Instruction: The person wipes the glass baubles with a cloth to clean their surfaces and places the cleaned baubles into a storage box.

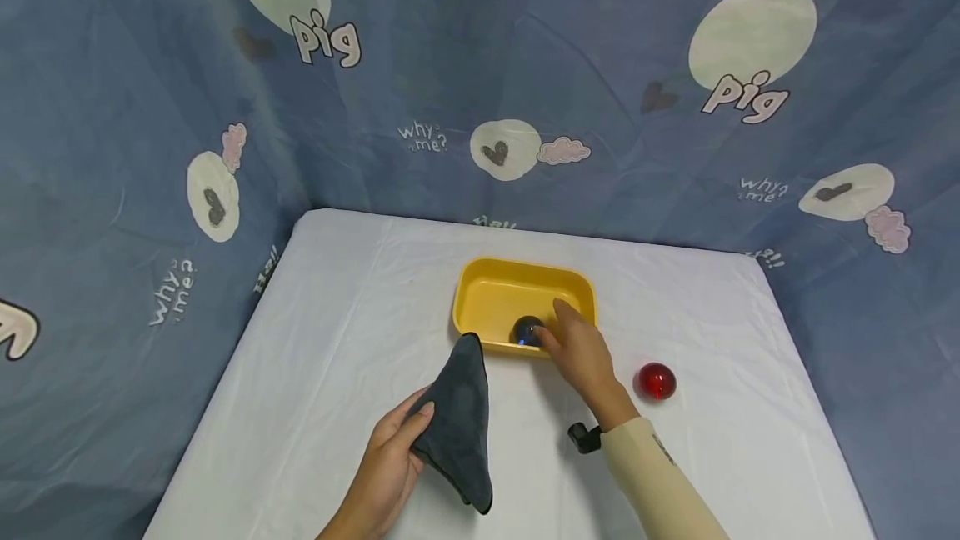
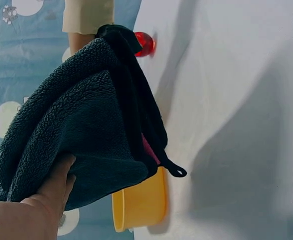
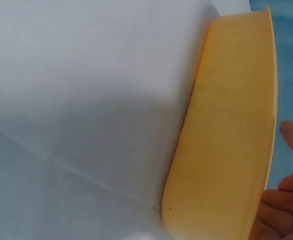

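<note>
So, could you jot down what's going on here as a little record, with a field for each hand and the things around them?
Left hand: holds a folded dark cloth
Right hand: over the yellow tray, fingers apart, thumb by the dark ball; contact unclear
Dark ball: inside the tray, near its front wall
Red ball: outside the tray, on the white tabletop
Backdrop: blue, printed with "pig" and "why me?"
</note>
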`<action>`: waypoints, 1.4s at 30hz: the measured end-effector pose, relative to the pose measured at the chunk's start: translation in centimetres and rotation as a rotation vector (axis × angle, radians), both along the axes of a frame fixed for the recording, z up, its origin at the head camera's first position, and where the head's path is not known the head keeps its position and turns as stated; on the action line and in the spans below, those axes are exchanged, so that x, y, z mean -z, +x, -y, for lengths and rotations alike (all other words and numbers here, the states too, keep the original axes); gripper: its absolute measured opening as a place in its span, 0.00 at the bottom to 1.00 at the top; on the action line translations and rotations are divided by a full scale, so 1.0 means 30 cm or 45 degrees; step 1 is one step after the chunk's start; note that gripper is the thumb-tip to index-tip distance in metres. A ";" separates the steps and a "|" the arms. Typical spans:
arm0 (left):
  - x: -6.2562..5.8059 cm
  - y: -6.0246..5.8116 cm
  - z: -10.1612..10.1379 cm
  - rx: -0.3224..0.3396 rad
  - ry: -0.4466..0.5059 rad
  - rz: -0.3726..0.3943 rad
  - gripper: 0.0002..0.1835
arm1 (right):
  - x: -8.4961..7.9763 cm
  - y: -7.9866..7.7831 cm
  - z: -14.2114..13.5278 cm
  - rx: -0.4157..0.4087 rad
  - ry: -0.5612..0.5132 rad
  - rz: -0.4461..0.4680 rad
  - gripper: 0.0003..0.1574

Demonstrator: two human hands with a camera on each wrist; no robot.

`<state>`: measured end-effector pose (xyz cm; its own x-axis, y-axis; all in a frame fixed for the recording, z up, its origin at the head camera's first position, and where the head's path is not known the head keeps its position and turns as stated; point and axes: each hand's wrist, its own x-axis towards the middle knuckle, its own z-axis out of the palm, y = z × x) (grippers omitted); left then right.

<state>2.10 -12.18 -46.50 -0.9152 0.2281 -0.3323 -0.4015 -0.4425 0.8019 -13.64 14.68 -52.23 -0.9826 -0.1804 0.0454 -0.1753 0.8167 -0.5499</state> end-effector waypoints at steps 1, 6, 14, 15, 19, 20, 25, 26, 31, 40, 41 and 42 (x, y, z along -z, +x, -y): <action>-0.001 0.000 -0.001 -0.003 -0.001 0.005 0.38 | -0.003 0.004 -0.004 0.004 -0.009 -0.012 0.41; -0.002 0.004 -0.006 -0.008 -0.009 -0.006 0.37 | -0.019 0.026 -0.027 0.018 -0.022 -0.036 0.42; -0.012 0.007 -0.015 -0.006 -0.020 -0.016 0.37 | -0.033 0.074 -0.090 0.064 0.055 -0.166 0.48; -0.012 0.007 -0.017 -0.005 -0.025 -0.014 0.37 | -0.030 0.079 -0.102 0.059 0.072 -0.187 0.49; -0.012 0.007 -0.024 -0.002 -0.029 0.002 0.37 | -0.028 0.103 -0.157 0.031 0.107 -0.266 0.52; -0.012 0.007 -0.026 0.003 -0.033 0.004 0.37 | -0.027 0.109 -0.172 0.027 0.111 -0.278 0.53; -0.013 0.005 -0.037 0.011 -0.033 0.008 0.36 | -0.022 0.143 -0.248 0.051 0.153 -0.236 0.53; -0.013 0.005 -0.039 0.011 -0.036 0.008 0.36 | -0.020 0.148 -0.262 0.061 0.163 -0.220 0.53; -0.011 0.006 -0.044 0.009 -0.044 0.000 0.35 | 0.003 0.168 -0.325 0.103 0.184 -0.179 0.52; -0.011 0.006 -0.054 0.020 -0.056 -0.018 0.36 | 0.060 0.205 -0.414 0.174 0.235 -0.147 0.53; -0.011 0.005 -0.056 0.019 -0.055 -0.017 0.36 | 0.067 0.208 -0.421 0.183 0.246 -0.134 0.53; -0.012 0.005 -0.057 0.018 -0.057 -0.015 0.36 | 0.074 0.211 -0.427 0.194 0.254 -0.121 0.53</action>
<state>2.26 -10.46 -46.14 -0.9160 0.2262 -0.3314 -0.3976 -0.4008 0.8254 -7.31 27.49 -54.44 -0.9920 -0.0456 0.1174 -0.0855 0.9282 -0.3620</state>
